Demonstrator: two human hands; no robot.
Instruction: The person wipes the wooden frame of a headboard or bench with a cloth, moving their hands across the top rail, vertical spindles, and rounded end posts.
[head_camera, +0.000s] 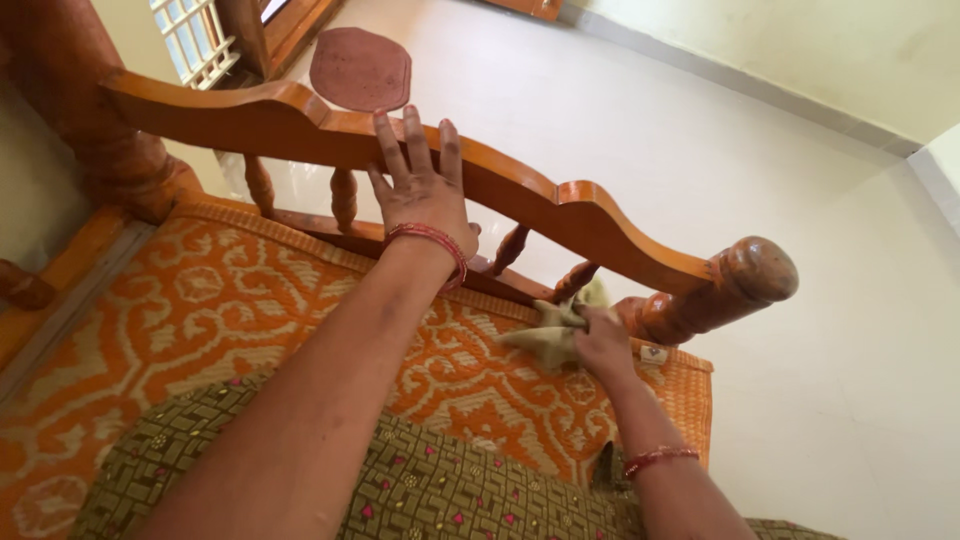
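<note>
Head view, looking down over a bed's end. The white tiled floor (760, 200) fills the upper and right field, with a reddish oval doormat (360, 68) lying near a wooden door frame at the top. An orange-and-cream woven mat (200, 300) covers the bed, and an olive patterned cloth (440, 490) lies over the mat at the lower edge. The polished wooden footboard rail (560, 215) runs diagonally from upper left to lower right, carried on turned spindles and ending in a rounded corner post (745, 275).

The left arm extends straight up the middle of the frame. The left hand (420, 185) lies flat and open, palm down on top of the rail, fingers spread and pointing away; it grips nothing. A red bangle circles its wrist.

The right arm reaches from the lower right. The right hand (600, 340) is closed around a crumpled beige dusting cloth (548, 335), pressed against the base of the corner post just below the rail.
</note>
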